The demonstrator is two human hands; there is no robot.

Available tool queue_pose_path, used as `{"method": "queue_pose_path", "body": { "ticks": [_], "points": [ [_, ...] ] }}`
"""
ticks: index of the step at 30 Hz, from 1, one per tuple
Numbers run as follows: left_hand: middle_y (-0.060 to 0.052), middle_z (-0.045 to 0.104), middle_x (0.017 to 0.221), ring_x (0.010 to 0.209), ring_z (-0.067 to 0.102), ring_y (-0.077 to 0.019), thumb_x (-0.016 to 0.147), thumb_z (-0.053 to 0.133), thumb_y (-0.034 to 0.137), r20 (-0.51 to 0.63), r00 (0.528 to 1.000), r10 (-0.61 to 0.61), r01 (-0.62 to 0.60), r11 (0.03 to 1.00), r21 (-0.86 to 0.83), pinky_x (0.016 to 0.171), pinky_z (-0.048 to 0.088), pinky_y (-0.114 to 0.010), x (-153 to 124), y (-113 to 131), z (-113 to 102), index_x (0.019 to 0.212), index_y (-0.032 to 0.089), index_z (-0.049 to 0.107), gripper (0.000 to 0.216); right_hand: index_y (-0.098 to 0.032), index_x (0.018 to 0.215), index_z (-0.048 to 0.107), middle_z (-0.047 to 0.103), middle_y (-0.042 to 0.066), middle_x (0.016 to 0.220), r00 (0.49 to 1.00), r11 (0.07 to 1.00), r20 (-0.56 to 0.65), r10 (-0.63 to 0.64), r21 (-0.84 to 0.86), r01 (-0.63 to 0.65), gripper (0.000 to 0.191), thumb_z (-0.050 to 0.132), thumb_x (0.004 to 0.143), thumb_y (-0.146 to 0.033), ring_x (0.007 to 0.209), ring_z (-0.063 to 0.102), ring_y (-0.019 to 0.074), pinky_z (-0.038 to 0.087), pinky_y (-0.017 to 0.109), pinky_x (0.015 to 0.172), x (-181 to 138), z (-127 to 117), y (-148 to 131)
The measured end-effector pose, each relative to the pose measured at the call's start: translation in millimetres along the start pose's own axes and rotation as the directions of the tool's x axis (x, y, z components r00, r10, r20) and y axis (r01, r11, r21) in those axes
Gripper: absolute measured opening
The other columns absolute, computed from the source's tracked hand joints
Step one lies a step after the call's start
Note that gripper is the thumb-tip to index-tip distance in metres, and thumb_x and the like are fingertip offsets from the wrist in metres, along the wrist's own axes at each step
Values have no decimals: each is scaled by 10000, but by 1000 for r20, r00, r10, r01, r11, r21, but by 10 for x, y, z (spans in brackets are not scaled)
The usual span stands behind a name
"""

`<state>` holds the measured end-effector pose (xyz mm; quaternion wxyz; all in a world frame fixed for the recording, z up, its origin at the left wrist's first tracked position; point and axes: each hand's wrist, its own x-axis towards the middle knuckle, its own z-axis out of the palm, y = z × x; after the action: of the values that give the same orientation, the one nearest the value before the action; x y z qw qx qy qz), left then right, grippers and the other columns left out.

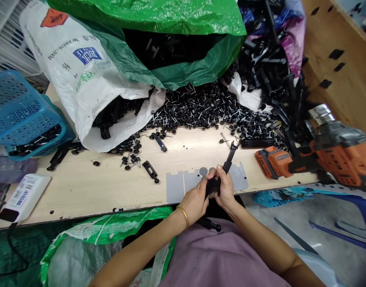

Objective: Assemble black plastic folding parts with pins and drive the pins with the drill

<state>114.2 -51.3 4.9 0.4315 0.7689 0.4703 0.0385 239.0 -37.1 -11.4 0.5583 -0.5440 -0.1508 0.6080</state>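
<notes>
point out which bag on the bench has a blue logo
The white bag at left, black parts in its mouth, beside the green bag. Its white plastic and blue logo set it apart from the green bag and the pink bag at right.

Even, fairly bright light falls on the table. Glare streaks the upper green bag, whose inside sinks into deep shadow. The wide lens bends lines toward the edges; the drill looks slightly blurred.
</notes>
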Motion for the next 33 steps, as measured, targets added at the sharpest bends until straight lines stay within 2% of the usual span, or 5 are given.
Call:
{"method": "queue_pose_path", "body": {
  "ticks": [4, 9, 13, 19, 33],
  "points": [
    [-105, 548, 1229, 1039, 598, -232, 826, 452, 136, 95, 993, 71, -78, 995, 70, 861, 517, -364, 236, -114, -199, 1330, 199, 319, 525, -172, 725, 606, 648, 26, 702, 997, 1000, -70, -22, -16, 21, 382, 530, 811, -537, 654, 597, 151, 467, 261, 604, 105, -149, 106],
    [-126, 541, 1190, 1090, 533, -265, 830, 481, 125, -53, 998, 36, -10, 898, 440, 919, 462, -423, 548, -296, -389, 1233, 172, 478, 406, -167, 734, 586, 632, 29, 638, 938, 861, 215, 271, -489, -136, 413, 577, 752, -579, 552, 587, 150, 463, 281, 544, 196, -706, -33],
    [-129, 527, 1255, 1182, 476, -245, 843, 424, 72, -112, 977, 179, -101, 861, 498, 1089, 285, -463, 590, -420, -295, 1275, 134, 443, 436, -185, 800, 590, 650, 65, 765, 934, 519, 357, -12, -797, 311, 280, 538, 831, -458, 707, 609, 193, 487, 342, 673, 191, -852, -290],
    [-98, 594, 1182, 1138, 512, -219, 877, 457, 145, -192, 951, 242, -148, 902, 405, 1088, 279, -479, 590, -541, -173, 1273, 186, 451, 399, -203, 1277, 452, 522, 138, 1268, 647, -32, 751, -131, -655, 755, 526, 628, 799, -330, 1168, 472, 283, 366, 469, 966, 582, -544, -250],
    [-88, 606, 1095, 1089, 496, -228, 900, 461, 198, -143, 954, 263, -186, 895, 404, 927, 440, -369, 638, -636, -197, 1267, 188, 459, 368, -191, 1279, 474, 563, 118, 1250, 583, -89, 809, -70, -588, 804, 415, 506, 890, -333, 1038, 531, 236, 378, 392, 889, 804, -644, -109]
  ]
}}
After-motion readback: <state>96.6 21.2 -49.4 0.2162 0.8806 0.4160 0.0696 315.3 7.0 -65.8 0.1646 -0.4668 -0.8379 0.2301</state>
